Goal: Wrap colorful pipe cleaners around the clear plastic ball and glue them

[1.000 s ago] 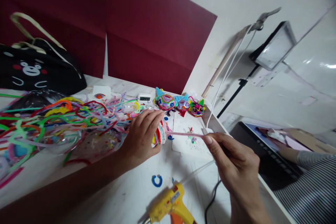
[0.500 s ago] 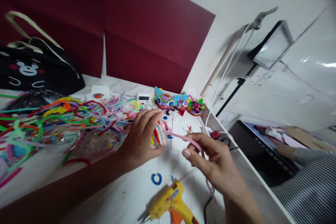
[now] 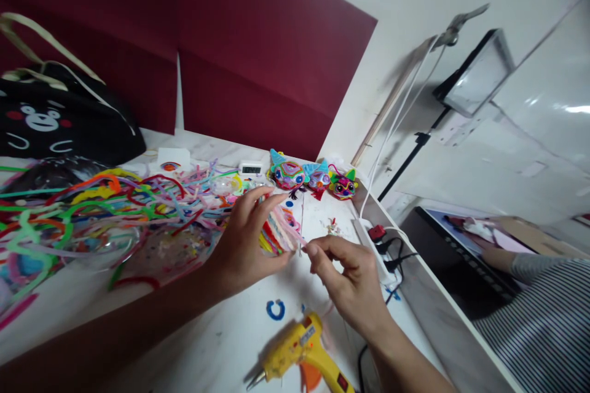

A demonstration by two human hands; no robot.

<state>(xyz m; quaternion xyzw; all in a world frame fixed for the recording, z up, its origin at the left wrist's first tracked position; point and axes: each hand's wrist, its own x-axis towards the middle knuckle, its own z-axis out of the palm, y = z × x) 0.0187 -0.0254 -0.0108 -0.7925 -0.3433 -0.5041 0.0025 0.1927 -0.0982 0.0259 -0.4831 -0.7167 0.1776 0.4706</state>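
My left hand (image 3: 244,239) is curled around a craft piece (image 3: 275,232) wound in bright stripes of red, orange, yellow and pale pink; its far side is hidden by my fingers. A pink pipe cleaner (image 3: 298,237) runs from the piece to my right hand (image 3: 348,273), which pinches it between thumb and forefinger. Below my hands, a small blue curl of pipe cleaner (image 3: 275,311) lies on the white table. In front of it rests a yellow hot glue gun (image 3: 295,347), nozzle towards the lower left.
Tangled pipe cleaners (image 3: 106,209) spread across the left, before a black bag (image 3: 69,116). Decorated animal heads (image 3: 288,177) and a small digital clock (image 3: 251,168) stand at the back. A power strip (image 3: 375,252) with cords lies right. Another person's striped sleeve (image 3: 544,270) shows beyond the table edge.
My right hand has moved left, closer to the striped piece, and the stretch of pink pipe cleaner between my hands is shorter. My left hand still holds the piece, turned slightly.
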